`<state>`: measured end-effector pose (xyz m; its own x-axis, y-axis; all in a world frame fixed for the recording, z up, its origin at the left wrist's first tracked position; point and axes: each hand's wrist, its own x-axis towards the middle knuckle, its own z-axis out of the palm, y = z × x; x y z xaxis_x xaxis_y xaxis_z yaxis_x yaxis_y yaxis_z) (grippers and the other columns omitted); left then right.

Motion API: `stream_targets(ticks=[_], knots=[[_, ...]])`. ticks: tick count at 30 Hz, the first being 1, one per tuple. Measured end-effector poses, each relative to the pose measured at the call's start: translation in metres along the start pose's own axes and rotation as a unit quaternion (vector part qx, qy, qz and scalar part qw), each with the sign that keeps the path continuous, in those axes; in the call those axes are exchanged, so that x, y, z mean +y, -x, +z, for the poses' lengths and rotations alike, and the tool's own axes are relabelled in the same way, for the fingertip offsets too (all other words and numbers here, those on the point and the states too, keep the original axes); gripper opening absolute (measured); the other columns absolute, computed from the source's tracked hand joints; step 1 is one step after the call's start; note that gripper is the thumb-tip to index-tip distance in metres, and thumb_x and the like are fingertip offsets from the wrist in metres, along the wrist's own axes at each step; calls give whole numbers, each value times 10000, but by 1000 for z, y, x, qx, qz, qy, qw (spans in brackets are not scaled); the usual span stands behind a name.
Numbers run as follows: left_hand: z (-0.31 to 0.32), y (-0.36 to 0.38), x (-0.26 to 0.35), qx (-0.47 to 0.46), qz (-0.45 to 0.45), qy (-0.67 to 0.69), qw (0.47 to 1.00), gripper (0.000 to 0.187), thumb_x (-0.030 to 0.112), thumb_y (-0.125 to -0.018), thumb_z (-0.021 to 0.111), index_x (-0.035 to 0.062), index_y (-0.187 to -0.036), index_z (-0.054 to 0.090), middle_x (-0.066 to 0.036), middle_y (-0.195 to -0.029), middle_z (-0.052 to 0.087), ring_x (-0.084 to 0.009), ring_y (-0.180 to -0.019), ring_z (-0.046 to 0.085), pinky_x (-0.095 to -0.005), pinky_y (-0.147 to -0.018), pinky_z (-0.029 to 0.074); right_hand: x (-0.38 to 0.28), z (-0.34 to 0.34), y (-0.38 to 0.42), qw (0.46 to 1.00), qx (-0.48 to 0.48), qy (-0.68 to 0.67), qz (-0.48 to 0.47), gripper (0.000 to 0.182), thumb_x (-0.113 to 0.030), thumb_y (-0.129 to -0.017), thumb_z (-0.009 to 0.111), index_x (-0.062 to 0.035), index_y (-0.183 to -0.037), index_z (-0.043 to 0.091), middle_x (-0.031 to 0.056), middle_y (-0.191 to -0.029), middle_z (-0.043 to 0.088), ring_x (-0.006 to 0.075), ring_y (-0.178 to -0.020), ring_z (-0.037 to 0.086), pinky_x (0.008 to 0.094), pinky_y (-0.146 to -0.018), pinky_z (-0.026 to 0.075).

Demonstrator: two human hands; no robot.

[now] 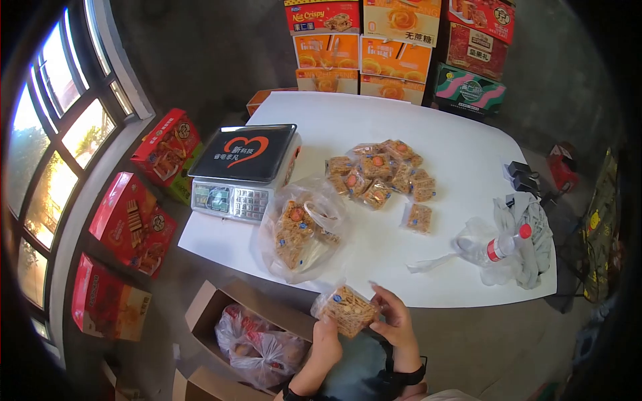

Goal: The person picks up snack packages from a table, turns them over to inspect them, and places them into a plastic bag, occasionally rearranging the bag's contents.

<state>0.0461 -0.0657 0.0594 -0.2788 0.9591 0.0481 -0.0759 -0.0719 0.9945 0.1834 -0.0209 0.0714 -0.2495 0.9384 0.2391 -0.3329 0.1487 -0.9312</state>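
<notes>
Just off the table's front edge, my left hand (326, 342) grips a clear-wrapped nut crisp packet (349, 311) by its lower left side. My right hand (393, 317) pinches the packet's right edge, with the index finger raised. Close behind on the white table (374, 267) lies a clear plastic bag (273, 248) with more wrapped crisps (294, 230) inside. Farther back is a loose heap of similar packets (378, 167), and a single packet (419, 218) lies apart to its right.
A scale (234, 184) stands at the table's left. On the right are a bottle with a red cap (505, 247), grey plastic bags (535, 227) and small black blocks (521, 177). An open carton (200, 314) holds bagged goods below. Gift boxes (328, 50) are stacked behind.
</notes>
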Motion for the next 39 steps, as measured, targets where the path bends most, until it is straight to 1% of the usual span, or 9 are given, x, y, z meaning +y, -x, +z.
stream_targets(ticks=[7,17,21,24,26,30,34,38,39], knots=[[6,-6,-15,7,-62,152,986,529,399,-952,242,-30,-1230,377,-132,-1190,491,-219,-1083,499,-331,-922,399,-2,-18,1,991,-102,83,-8,609,34,-639,538,-9,-1240,447,85,-968,488,149,-801,487,291,-717,422],[17,-2,-5,-14,41,-41,998,413,250,-945,300,-61,-1096,525,-193,-1185,504,-296,-1135,456,-364,-977,314,-19,-1,-2,886,4,421,-196,661,-44,-579,713,-198,-1188,506,150,-1257,416,328,-1151,417,410,-855,414],[17,1,-6,2,136,-75,988,386,253,-925,328,-2,-1068,580,-178,-1278,445,-351,-1229,345,-416,-1045,173,-26,-2,-1,860,2,459,-225,546,-78,-604,707,-146,-1125,556,159,-1238,433,337,-1134,431,402,-885,396],[17,3,9,4,198,-216,956,388,277,-916,343,17,-1099,565,-173,-1319,404,-330,-1249,329,-403,-1043,186,-9,-8,2,906,60,365,-208,453,-168,-678,696,-91,-1107,572,163,-1208,461,306,-1126,444,382,-913,369],[26,-1,26,16,170,-111,979,390,291,-909,358,24,-1121,548,-172,-1327,392,-317,-1253,326,-397,-1040,194,-3,-9,3,948,194,143,-207,418,-264,-769,644,-15,-1094,563,157,-1179,482,246,-1101,452,360,-909,365],[34,-10,33,-33,184,-89,978,429,325,-886,410,17,-1173,492,-172,-1321,388,-290,-1254,321,-383,-1030,222,1,-11,8,943,304,-135,35,374,-270,-850,550,72,-1001,555,101,-977,552,152,-905,506,268,-796,398],[39,-9,14,-10,211,-203,956,420,249,-843,515,-20,-1165,490,-172,-1340,337,-297,-1233,340,-378,-1019,257,-8,-14,5,973,131,153,-111,229,-187,-846,539,27,-869,619,61,-789,540,167,-757,498,264,-715,402],[32,-9,2,43,161,-43,985,352,114,-851,492,-42,-1167,484,-152,-1307,354,-247,-1199,377,-342,-989,310,8,-19,3,991,45,97,-83,286,-230,-851,524,41,-826,612,62,-703,499,176,-687,484,264,-655,393],[33,-6,2,55,109,11,992,376,116,-878,424,-40,-1220,434,-132,-1269,399,-197,-1161,405,-311,-968,322,6,-21,3,998,33,53,25,313,-254,-864,499,29,-965,587,50,-716,508,146,-639,474,252,-625,402]])
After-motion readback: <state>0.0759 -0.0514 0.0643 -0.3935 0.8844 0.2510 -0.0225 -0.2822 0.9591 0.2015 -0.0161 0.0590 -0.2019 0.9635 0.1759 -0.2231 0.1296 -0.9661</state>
